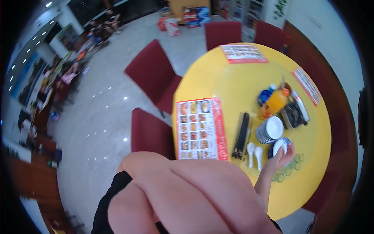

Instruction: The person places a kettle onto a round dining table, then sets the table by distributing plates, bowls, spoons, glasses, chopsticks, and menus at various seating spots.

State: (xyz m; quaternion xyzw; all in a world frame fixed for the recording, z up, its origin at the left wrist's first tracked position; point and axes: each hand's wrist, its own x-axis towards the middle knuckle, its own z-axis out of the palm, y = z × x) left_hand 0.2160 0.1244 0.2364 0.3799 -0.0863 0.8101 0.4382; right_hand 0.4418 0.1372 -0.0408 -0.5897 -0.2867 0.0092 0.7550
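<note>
My right hand [285, 155] reaches over the yellow round table [218, 82], at the near edge of a white dish [279, 146] with blue marks on its rim. Its thumb and fingers look apart; whether they touch the dish is unclear. Just beyond is a stack of small white bowls [274, 127]. Several green-tinted glasses [288, 171] stand below and right of the hand. Two white spoons [250, 150] lie to its left, with dark chopsticks [242, 134] beside them. My left hand is out of view. Large bare skin [187, 187] fills the bottom.
Behind the bowls are an orange drink bottle [276, 102], a blue item [264, 97] and a dark box [293, 115]. Picture menus [198, 128] lie on the table. Dark red chairs [154, 74] surround it. Other people [113, 19] are far off at left.
</note>
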